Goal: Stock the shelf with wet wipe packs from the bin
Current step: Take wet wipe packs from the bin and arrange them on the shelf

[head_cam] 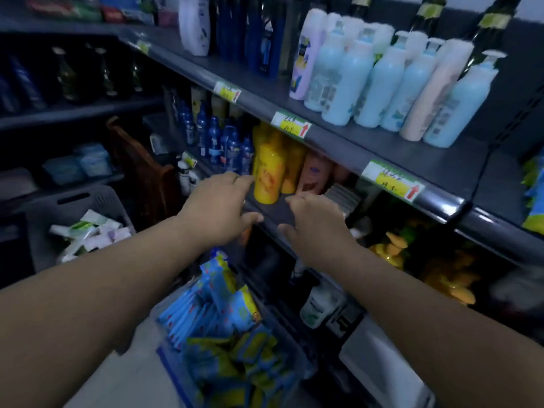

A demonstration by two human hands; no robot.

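dim store aisle. wet wipe packs (223, 313) heaped in bin (170, 372), at 6 o'clock from both hands. left hand (217, 207), right hand (318, 225) empty, fingers loosely curled, at shelf (273, 213) edge; left looks nearer.

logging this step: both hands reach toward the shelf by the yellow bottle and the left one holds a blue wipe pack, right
No: in the head view the left hand holds nothing. Both it and the right hand reach toward the shelf by the yellow bottle; the blue wipe packs lie in the bin.
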